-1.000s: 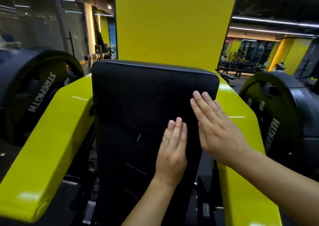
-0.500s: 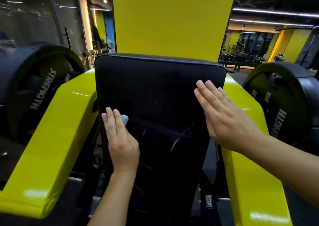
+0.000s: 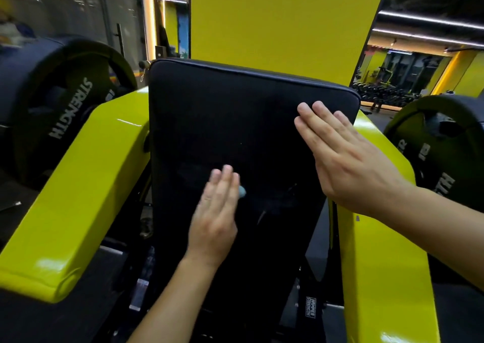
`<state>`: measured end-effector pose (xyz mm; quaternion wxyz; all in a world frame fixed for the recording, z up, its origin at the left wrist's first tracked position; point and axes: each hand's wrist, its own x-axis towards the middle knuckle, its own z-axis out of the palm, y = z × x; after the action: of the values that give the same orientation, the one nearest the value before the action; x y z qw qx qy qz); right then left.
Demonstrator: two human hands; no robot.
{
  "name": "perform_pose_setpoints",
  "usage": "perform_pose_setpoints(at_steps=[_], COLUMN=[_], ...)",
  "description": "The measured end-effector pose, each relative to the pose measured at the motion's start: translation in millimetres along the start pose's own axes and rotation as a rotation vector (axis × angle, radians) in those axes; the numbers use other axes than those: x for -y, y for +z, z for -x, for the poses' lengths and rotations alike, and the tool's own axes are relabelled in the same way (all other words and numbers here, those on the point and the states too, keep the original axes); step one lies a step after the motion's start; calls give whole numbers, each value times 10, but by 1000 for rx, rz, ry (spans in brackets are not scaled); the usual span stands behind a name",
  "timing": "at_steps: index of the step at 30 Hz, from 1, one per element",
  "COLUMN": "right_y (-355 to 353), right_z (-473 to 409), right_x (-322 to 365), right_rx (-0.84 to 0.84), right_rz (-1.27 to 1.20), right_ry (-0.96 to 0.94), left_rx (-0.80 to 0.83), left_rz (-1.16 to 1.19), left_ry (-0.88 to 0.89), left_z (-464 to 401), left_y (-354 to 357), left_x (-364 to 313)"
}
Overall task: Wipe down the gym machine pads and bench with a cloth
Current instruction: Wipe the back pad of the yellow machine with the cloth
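Back pad (image 3: pixel 235 133), black, upright: mid-wipe. Left hand (image 3: pixel 216 212) flat, pressing blue cloth (image 3: pixel 242 191), moved from pad's left edge toward centre within 0.5 s. Right hand (image 3: pixel 340 159) flat, steadying the upper right edge, unchanged. Lower pad likely pending.

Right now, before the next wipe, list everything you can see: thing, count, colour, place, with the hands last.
back pad: one, black, centre, upright between the arms.
cloth: one, light blue, only a corner showing under the left hand's fingers.
machine arms: two, yellow-green, either side of the pad.
weight plates: two, black with STRENGTH lettering, far left and far right.
pillar: one, yellow, behind the pad.
dumbbell rack: one, dark, distant right background.
left hand: flat on the pad's lower middle, pressing the cloth, blurred.
right hand: flat, fingers straight, on the pad's right edge.
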<state>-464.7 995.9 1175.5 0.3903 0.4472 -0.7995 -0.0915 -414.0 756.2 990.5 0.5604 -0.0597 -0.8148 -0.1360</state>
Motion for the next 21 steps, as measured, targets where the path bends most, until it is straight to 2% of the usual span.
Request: perform_pose_setpoints(at_steps=[2,4,8,10,13,15,18,19,21], right_y=[32,59,74,78,61,41,22,16,8], right_z=[-5,-9,-5,-6,-14,-15,-32,-47,-70], right_x=[-16,-37,-53,-42,-77,-120,-183,-202,-235], right_rx=[-12,-19,-16,-22,-26,-25,-39,-49,-65], right_rz=[0,-5,-20,-19,-29,-29,-20,-19,-30], right_ry=[-11,-19,-27,-30,-59,-93,-140,-151,-163], left_rx=[-53,-102,-240,-240,-155,-67,82,99,70], left_rz=[-42,-18,123,155,194,230,156,117,23], left_ry=[-182,-318,-559,-497,-283,-126,124,156,93], left_z=[23,26,-50,-35,51,117,189,178,130], left_y=[-136,-151,82,267,511,563,426,338,152], left_x=[344,396,-198,-603,-1170,-1286,-974,-805,-415])
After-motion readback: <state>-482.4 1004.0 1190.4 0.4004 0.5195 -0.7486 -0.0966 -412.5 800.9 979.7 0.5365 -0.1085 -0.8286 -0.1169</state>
